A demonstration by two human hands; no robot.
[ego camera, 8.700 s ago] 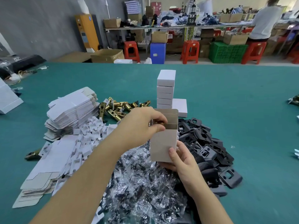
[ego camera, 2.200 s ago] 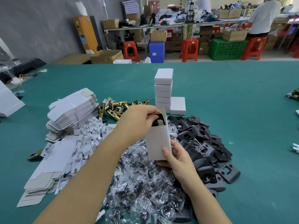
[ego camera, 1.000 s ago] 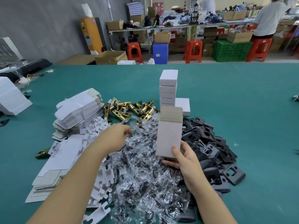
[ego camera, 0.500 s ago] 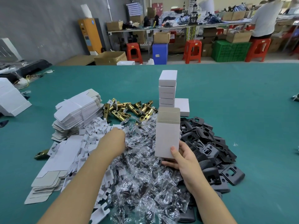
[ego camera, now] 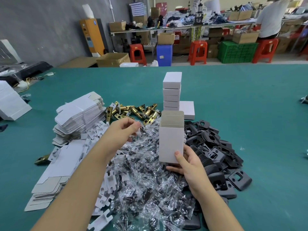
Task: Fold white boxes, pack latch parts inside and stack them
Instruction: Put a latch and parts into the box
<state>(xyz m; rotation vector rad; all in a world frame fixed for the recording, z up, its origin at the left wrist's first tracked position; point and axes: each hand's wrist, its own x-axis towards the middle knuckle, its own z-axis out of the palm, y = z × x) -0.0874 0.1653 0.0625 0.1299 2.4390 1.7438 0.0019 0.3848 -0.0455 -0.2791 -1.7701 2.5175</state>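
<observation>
Small bag to the left of the open white box, ready to drop in

We hold the upright white cardboard box [ego camera: 171, 144] by its base in our right hand [ego camera: 188, 164], flap open on top; our left hand [ego camera: 124, 129], just left of the box mouth, pinches a clear plastic bag of small parts [ego camera: 141, 129] above the crinkled bag pile [ego camera: 150, 189]; the box's long axis stands vertical, so we judge the bag goes in from above.

Single view from the camera on my head, facing forward and down across the green table [ego camera: 233, 97]; my forearms enter close at 6 o'clock, the far workbench [ego camera: 183, 27] lies at 12 o'clock.
</observation>
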